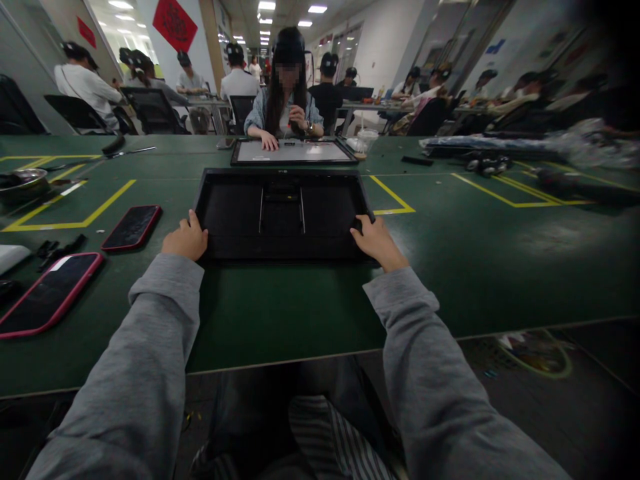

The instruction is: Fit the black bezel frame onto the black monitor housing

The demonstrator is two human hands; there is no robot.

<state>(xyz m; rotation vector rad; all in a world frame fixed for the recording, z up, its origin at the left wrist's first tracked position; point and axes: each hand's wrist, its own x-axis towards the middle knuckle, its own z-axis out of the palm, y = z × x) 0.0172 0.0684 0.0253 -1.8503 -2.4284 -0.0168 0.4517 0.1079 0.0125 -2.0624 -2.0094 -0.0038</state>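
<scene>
A wide black plastic casing, which looks like a monitor's back cover, lies on the green table in front of me with its hollow side up. In its middle is a raised rectangular section with two thin upright lines. My left hand grips the casing's left edge, fingers curled over the rim. At the opposite edge my right hand holds the rim, with the thumb over the inside. Both hands are closed on the casing; the fingers beneath it are hidden.
Across the table a person rests a hand on a flat grey panel. Two red-edged phones and a metal bowl are at left. A plastic cup, black parts and yellow tape lie right.
</scene>
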